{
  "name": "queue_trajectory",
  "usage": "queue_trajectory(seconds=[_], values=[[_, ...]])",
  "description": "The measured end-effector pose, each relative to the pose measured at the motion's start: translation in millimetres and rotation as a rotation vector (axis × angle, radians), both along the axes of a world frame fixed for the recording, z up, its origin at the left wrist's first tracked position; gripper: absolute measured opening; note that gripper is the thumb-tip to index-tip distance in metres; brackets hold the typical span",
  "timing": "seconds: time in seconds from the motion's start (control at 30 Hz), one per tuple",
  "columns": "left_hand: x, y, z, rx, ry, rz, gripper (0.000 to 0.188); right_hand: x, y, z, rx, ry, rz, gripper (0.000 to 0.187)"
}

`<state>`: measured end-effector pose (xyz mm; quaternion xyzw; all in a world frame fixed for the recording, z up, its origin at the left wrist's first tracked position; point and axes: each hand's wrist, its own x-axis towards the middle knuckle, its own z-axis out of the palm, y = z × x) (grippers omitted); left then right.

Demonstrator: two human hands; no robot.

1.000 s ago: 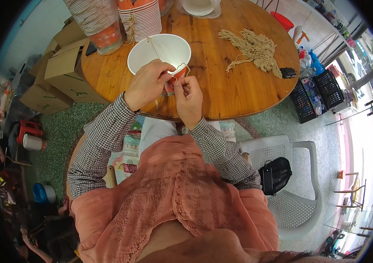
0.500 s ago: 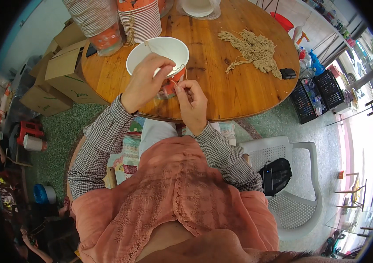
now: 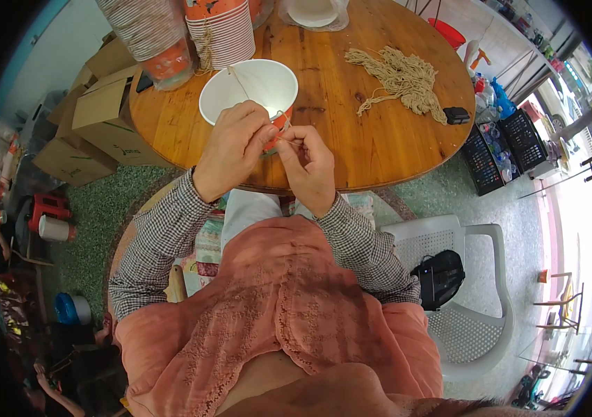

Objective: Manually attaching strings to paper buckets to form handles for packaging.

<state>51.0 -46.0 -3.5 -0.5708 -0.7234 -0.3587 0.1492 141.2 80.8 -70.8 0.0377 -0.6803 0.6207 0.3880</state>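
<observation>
A white-lined paper bucket (image 3: 268, 83) with an orange outside stands near the table's front edge. Thin tan cord (image 3: 239, 82) runs from its far rim across the inside toward my hands. At the near rim, my left hand (image 3: 237, 142) has its thumb and fingers pinched together on the cord. Close beside it, my right hand (image 3: 310, 163) pinches the cord too, with thumb and forefinger. The fingertips of both hands nearly meet in front of the bucket's near side. My left hand hides part of the bucket's front.
Stacked paper buckets (image 3: 221, 38) stand at the back left, beside a plastic-wrapped stack (image 3: 153, 42). A heap of tan cords (image 3: 403, 80) lies at the right of the round wooden table (image 3: 330, 90), near a small black box (image 3: 456, 115). A white chair (image 3: 473, 333) holds a black bag.
My left hand has come down and lower over the bucket's near side, closer to my right hand. The cord inside the bucket now shows more fully.
</observation>
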Motion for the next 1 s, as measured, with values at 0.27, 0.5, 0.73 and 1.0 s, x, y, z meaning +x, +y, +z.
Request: queue_trajectory(seconds=[0.27,0.5,0.73,1.0], values=[[-1,-2,-6,-0.073,-0.137,0.006,0.004,-3,1,-4,-0.041,-0.055,-0.014,0.01],[-5,4,-6,-0.034,-0.051,0.04,0.012,-9,3,-10,-0.28,-0.15,0.045,0.005],[-19,6,-9,-0.228,-0.072,0.158,0.024,-25,3,-13,-0.479,-0.226,0.119,0.004],[-22,9,-13,-0.214,-0.073,0.18,0.021,-36,5,-23,-0.403,-0.176,0.11,0.003]])
